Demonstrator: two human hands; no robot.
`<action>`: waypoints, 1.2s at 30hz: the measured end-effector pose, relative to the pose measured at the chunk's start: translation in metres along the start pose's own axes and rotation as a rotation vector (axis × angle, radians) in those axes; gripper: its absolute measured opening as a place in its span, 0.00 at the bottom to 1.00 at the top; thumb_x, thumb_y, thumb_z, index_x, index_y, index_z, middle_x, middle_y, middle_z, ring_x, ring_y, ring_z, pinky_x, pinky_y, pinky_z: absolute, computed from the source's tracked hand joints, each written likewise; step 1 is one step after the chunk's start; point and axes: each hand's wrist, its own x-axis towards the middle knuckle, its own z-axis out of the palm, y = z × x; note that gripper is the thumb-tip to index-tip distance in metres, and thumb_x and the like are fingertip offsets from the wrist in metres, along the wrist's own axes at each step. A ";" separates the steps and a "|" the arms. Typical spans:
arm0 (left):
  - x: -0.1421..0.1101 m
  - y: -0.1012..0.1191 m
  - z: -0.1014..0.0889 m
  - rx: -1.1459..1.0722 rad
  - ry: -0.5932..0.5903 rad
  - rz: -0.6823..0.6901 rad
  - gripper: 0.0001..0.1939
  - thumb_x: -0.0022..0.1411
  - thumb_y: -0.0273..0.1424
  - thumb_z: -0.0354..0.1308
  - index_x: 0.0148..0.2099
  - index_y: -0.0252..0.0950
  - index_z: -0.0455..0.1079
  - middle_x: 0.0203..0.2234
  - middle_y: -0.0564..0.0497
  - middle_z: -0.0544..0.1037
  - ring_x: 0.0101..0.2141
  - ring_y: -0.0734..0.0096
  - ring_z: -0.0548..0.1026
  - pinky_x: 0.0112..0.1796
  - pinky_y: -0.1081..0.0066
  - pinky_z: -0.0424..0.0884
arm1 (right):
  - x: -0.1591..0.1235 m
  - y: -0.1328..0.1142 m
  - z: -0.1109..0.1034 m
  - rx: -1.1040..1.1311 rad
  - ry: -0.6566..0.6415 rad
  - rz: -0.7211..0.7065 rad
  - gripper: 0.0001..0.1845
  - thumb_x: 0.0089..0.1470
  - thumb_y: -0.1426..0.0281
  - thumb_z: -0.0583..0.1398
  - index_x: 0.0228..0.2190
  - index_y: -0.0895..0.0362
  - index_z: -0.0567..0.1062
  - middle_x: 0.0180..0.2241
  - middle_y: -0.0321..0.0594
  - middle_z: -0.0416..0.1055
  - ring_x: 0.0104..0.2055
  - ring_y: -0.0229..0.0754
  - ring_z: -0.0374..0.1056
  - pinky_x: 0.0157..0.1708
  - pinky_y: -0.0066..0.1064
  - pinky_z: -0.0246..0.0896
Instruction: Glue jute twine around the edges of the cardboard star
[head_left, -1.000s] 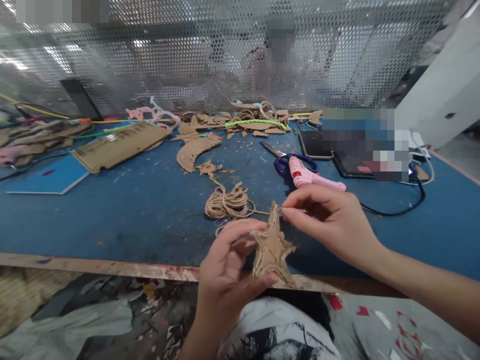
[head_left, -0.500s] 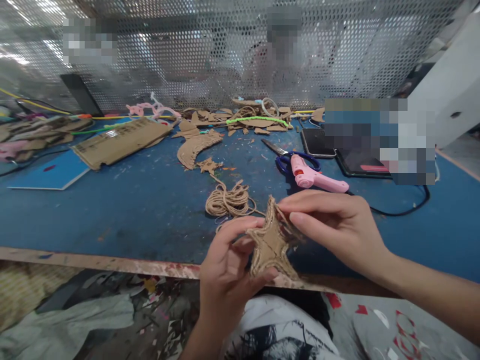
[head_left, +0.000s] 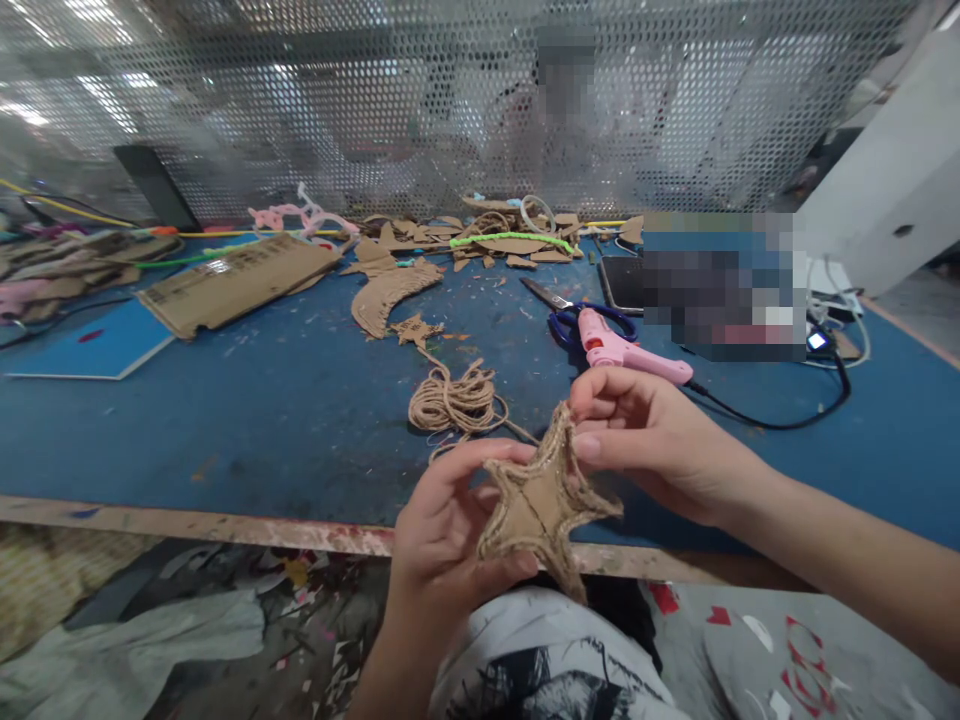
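A cardboard star (head_left: 541, 500) edged with rows of brown twine is held tilted above the table's front edge. My left hand (head_left: 457, 540) is closed around its left side, thumb on the lower front edge and fingers behind. At the upper point, my right hand (head_left: 645, 430) pinches the twine (head_left: 566, 425) against the star's edge between thumb and forefinger. A loose coil of the same twine (head_left: 454, 397) lies just beyond, one strand running to behind the star. Fingertips of my left hand behind the star are hidden.
Behind my right hand lie a pink hot glue gun (head_left: 630, 355) with a black cord and blue-handled scissors (head_left: 555, 298). Cardboard shapes (head_left: 390, 290) and scraps (head_left: 517, 240) lie farther back, before a perforated metal screen (head_left: 450, 120). A folded cardboard piece (head_left: 240, 285) sits at left.
The star has turned, its upper point shifting right and its lower point dropping. My right hand has closed in on the upper point, and the loose strand at its fingers no longer shows.
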 end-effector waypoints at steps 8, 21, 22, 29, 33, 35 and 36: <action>-0.001 0.002 0.001 -0.007 0.016 -0.067 0.22 0.48 0.35 0.70 0.48 0.44 0.73 0.42 0.49 0.75 0.34 0.68 0.76 0.33 0.71 0.76 | -0.002 0.000 0.000 -0.069 0.035 0.007 0.16 0.38 0.75 0.71 0.29 0.57 0.72 0.25 0.31 0.74 0.24 0.31 0.72 0.26 0.21 0.68; 0.007 -0.005 -0.016 -0.148 -0.038 -0.241 0.27 0.42 0.40 0.73 0.46 0.44 0.74 0.40 0.49 0.77 0.35 0.63 0.78 0.37 0.65 0.77 | -0.004 0.004 0.003 -0.011 0.012 0.021 0.20 0.35 0.75 0.72 0.29 0.57 0.68 0.22 0.27 0.70 0.21 0.28 0.67 0.24 0.20 0.66; 0.007 -0.006 -0.017 -0.155 -0.036 -0.250 0.27 0.42 0.41 0.72 0.47 0.44 0.73 0.40 0.49 0.77 0.36 0.63 0.78 0.38 0.65 0.77 | -0.004 0.004 0.003 -0.010 0.011 0.021 0.20 0.35 0.75 0.72 0.28 0.57 0.69 0.22 0.27 0.71 0.22 0.28 0.68 0.24 0.20 0.66; 0.008 -0.003 -0.015 -0.198 -0.044 -0.235 0.27 0.47 0.42 0.69 0.50 0.45 0.71 0.42 0.46 0.76 0.38 0.58 0.78 0.38 0.63 0.78 | -0.004 0.004 0.001 -0.067 0.001 -0.014 0.19 0.37 0.71 0.72 0.32 0.56 0.71 0.25 0.32 0.75 0.25 0.33 0.72 0.28 0.24 0.70; 0.009 -0.003 -0.018 -0.156 -0.073 -0.257 0.28 0.47 0.43 0.69 0.51 0.45 0.72 0.41 0.47 0.77 0.36 0.61 0.79 0.38 0.61 0.78 | -0.005 0.004 0.001 -0.098 0.029 -0.027 0.17 0.40 0.69 0.71 0.30 0.56 0.70 0.24 0.33 0.74 0.24 0.33 0.72 0.27 0.24 0.70; 0.009 -0.004 -0.020 -0.161 -0.074 -0.270 0.27 0.45 0.43 0.70 0.50 0.46 0.73 0.39 0.48 0.78 0.36 0.62 0.78 0.40 0.61 0.78 | -0.005 0.004 0.002 -0.112 0.044 -0.028 0.17 0.39 0.69 0.72 0.28 0.56 0.70 0.23 0.31 0.73 0.23 0.32 0.70 0.26 0.23 0.68; 0.009 -0.005 -0.020 -0.174 -0.070 -0.279 0.27 0.45 0.42 0.71 0.49 0.46 0.74 0.39 0.49 0.78 0.36 0.62 0.78 0.40 0.61 0.78 | -0.005 0.003 0.002 -0.113 0.047 -0.028 0.17 0.38 0.70 0.72 0.27 0.56 0.69 0.23 0.31 0.72 0.23 0.31 0.70 0.25 0.22 0.67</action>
